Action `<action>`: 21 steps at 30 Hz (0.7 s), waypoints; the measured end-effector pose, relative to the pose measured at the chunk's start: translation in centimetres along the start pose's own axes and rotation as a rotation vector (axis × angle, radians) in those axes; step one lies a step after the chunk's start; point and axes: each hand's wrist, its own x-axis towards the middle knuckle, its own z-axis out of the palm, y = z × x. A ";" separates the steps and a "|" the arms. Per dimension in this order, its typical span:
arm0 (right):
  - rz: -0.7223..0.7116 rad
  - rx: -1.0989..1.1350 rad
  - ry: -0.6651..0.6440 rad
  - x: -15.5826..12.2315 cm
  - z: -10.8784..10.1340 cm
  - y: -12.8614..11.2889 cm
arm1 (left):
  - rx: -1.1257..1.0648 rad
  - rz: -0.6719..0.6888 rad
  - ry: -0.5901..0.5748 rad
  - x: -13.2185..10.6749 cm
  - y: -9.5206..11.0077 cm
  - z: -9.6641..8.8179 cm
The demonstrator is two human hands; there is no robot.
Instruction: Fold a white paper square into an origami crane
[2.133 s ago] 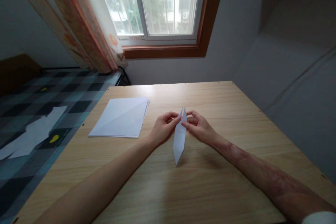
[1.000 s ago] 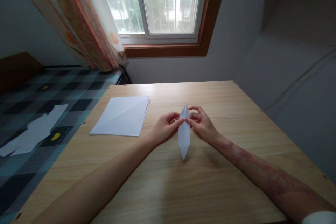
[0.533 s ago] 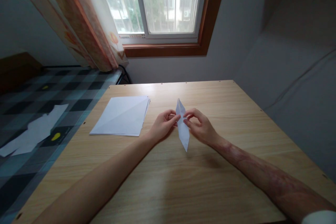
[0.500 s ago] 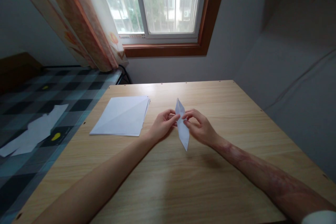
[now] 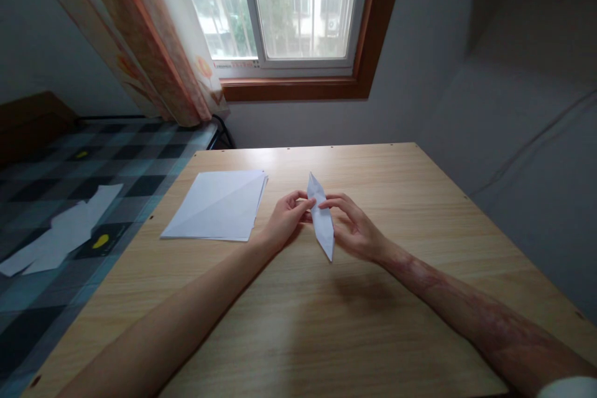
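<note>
A narrow folded white paper piece, pointed at both ends, is held just above the wooden table. My left hand pinches its upper part from the left. From the right, my right hand grips the same paper with thumb and fingers closed on it. The paper leans with its far tip toward the left.
A stack of white sheets lies on the table to the left of my hands. Beyond the table's left edge is a checked bed cover with loose white paper on it. A window and curtain stand behind.
The folded paper has been lifted and turned, from pointing straight away to leaning left, and its split far tips have come together. Both hands shifted slightly left with it.
</note>
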 end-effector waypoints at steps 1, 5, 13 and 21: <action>-0.002 -0.006 0.005 0.0 0.0 0.0 | -0.001 -0.002 0.003 0.0 0.1 0.0; 0.010 -0.020 0.045 0.2 0.1 0.0 | 0.007 -0.005 -0.012 -0.2 0.2 0.1; 0.132 0.051 0.121 0.1 0.4 1.2 | 0.053 0.023 -0.096 0.0 -0.6 -0.2; 0.385 0.194 0.138 -0.6 0.8 2.7 | 0.107 0.034 -0.162 0.3 -1.9 -0.8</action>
